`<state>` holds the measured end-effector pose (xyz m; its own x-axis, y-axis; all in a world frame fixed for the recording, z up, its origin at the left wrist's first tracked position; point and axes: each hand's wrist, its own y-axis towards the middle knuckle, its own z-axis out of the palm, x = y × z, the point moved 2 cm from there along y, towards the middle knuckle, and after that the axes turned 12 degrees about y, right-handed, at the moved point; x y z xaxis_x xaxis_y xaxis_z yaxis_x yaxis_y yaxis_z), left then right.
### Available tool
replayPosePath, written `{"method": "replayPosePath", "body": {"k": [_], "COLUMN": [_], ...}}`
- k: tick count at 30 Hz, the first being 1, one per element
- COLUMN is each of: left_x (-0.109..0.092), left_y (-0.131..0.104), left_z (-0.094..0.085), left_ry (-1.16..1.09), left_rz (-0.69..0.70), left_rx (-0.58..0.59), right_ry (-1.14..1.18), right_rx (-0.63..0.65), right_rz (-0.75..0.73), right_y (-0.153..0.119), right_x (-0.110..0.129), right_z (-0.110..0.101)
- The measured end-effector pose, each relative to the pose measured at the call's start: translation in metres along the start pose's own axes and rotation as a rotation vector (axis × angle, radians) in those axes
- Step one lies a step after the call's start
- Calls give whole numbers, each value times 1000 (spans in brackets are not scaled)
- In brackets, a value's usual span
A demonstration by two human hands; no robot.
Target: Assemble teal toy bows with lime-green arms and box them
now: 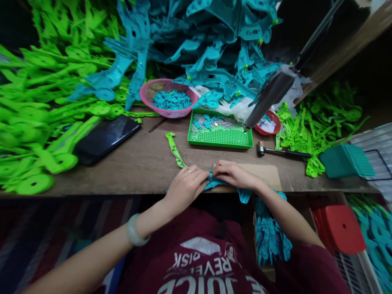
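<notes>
At the table's front edge a long blue plastic part [216, 183] lies between my two hands. My left hand [187, 184] is closed on its left side, and my right hand [233, 174] pinches it from the right. The fingertips nearly meet over the part, so anything small between them is hidden. Under and behind my right hand is a flat cardboard piece [269, 173]. Just beyond my left hand lies a single lime-green plastic arm [174, 148].
Behind stand a green tray [220, 141] of small metal bits and blue pieces, a pink basket [146, 94], and a red basket [278, 127]. A power screwdriver [271, 96] hangs at right above a hammer [284, 152]. A phone [107, 139] lies left beside piled green parts [36, 122].
</notes>
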<state>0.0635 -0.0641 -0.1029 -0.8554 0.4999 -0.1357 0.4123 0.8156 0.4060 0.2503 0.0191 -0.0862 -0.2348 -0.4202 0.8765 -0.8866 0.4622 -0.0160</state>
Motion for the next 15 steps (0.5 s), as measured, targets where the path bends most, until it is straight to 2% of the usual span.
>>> {"method": "replayPosePath", "body": {"k": [4, 7, 10, 15], "left_x": [2, 0, -1, -2], "left_y": [-3, -3, -2, 2], "left_z": [0, -2, -3, -3], "left_ry": [16, 49, 100, 134], "left_rz": [41, 127, 197, 230], "left_rx": [-80, -87, -50, -20], "right_ry": [-40, -72, -230, -519], "right_rx": [32, 34, 39, 92], "right_rz": [-11, -32, -5, 76], "right_y": [2, 1, -2, -15], "right_x": [-1, -1, 0, 7], "right_z": [0, 0, 0, 0]}}
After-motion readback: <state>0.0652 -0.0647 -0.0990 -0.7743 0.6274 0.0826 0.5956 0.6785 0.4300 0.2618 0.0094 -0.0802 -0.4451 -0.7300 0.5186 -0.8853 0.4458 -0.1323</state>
